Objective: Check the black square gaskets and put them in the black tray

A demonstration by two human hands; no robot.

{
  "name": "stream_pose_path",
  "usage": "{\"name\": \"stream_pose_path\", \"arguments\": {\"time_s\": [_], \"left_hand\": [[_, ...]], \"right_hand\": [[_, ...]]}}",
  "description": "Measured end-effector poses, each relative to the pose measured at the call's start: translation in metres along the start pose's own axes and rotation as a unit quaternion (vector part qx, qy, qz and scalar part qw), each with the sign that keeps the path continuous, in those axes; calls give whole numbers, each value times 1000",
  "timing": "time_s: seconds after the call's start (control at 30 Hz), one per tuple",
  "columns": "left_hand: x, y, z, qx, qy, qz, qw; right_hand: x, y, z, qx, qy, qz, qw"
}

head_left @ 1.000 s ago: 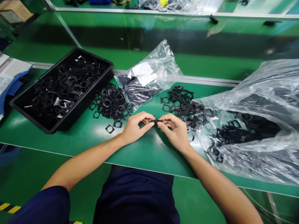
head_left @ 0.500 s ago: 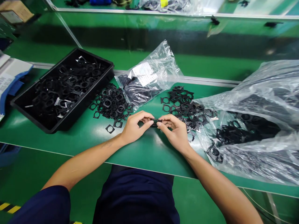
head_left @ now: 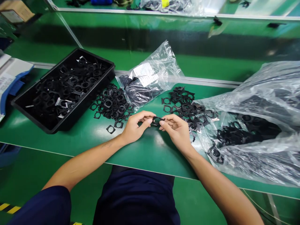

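Note:
Between my two hands, just above the green table, is a black plastic frame with a round hole. My left hand pinches its left edge between thumb and fingers. At its right edge, my right hand has thumb and fingertips closed on it. Behind my left hand lies a pile of flat black ring frames, two of them apart at the front. Beyond my right hand spreads another pile of black frames. Whether the held piece is one part or two joined cannot be made out.
A black tray full of black parts stands at left. A clear labelled bag of parts lies behind the piles. At right a large open plastic bag holds more. A shelf rail runs across the back.
The black frame, seen nearly edge-on at first, is now tilted so its round hole shows. Both hands stay in almost the same place, fingers shifted slightly.

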State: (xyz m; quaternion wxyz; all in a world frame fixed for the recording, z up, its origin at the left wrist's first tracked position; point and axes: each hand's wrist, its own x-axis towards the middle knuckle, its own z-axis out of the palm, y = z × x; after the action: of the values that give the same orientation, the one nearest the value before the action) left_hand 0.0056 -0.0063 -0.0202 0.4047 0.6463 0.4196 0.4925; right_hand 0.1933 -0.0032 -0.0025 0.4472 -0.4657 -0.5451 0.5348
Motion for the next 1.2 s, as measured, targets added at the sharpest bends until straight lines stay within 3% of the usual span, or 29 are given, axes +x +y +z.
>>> {"name": "stream_pose_path", "arguments": {"time_s": [0.27, 0.8, 1.2], "left_hand": [[1, -3, -1, 5, -4, 57, 998], [0, -1, -1, 30, -5, 22, 999], [1, 3, -1, 61, 6, 34, 998]], "right_hand": [[1, -2, 0, 49, 12, 41, 998], [-2, -2, 1, 6, -6, 6, 1000], [-2, -3, 2, -19, -15, 4, 1000]]}}
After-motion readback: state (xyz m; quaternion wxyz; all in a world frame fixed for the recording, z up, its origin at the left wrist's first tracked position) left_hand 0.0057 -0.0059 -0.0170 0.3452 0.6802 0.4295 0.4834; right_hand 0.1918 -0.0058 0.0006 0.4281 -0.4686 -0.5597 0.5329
